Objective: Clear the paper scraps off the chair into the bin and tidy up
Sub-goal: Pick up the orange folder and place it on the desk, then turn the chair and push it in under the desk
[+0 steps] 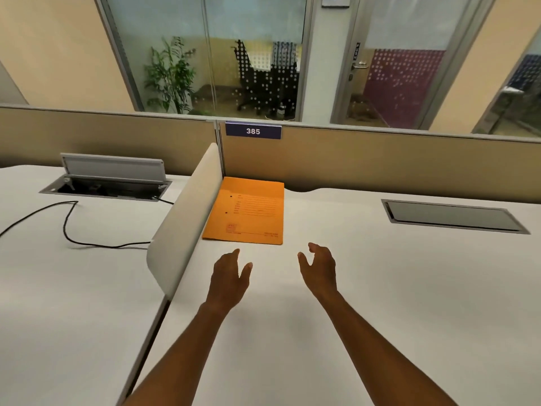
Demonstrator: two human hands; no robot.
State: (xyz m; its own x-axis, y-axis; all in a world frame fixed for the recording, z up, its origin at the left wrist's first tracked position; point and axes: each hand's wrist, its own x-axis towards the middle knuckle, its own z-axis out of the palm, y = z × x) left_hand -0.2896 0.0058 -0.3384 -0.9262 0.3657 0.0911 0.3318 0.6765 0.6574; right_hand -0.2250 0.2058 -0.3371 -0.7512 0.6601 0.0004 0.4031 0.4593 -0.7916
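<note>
**Ana:** Head view, starting at nine o'clock: what sits on the white counter (366,288)?

**Ben:** A black cable (66,230) snakes across it from the left edge, up to an open cable box (105,183) at about ten o'clock, whose grey lid (112,167) stands raised. Just right of that, a pale rounded divider panel (183,218) stands upright and runs from eleven o'clock down toward the centre.

**Ana:** And past the divider?

**Ben:** An orange folder (248,210) lies flat at twelve o'clock, its left edge right against the panel's foot and its far edge near the tan partition (380,159). A blue plate reading 385 (253,131) hangs on the partition above it.

**Ana:** The hands?

**Ben:** Both reach forward from six o'clock with bare forearms. The left hand (229,273) is just short of the folder's near edge, fingers loosely spread, holding nothing. The right hand (319,268) is beside it, slightly apart, fingers bent a little and thumb out, also holding nothing. Whether either touches the counter, I cannot tell.

**Ana:** Further right?

**Ben:** A closed dark cable hatch (453,215) is set in the counter at two o'clock. Behind the partition are glass walls, with a potted plant (171,74) and a dark office chair (263,80) in the room beyond.

**Ana:** Paper scraps, the bin?

**Ben:** Neither shows in this view.
</note>
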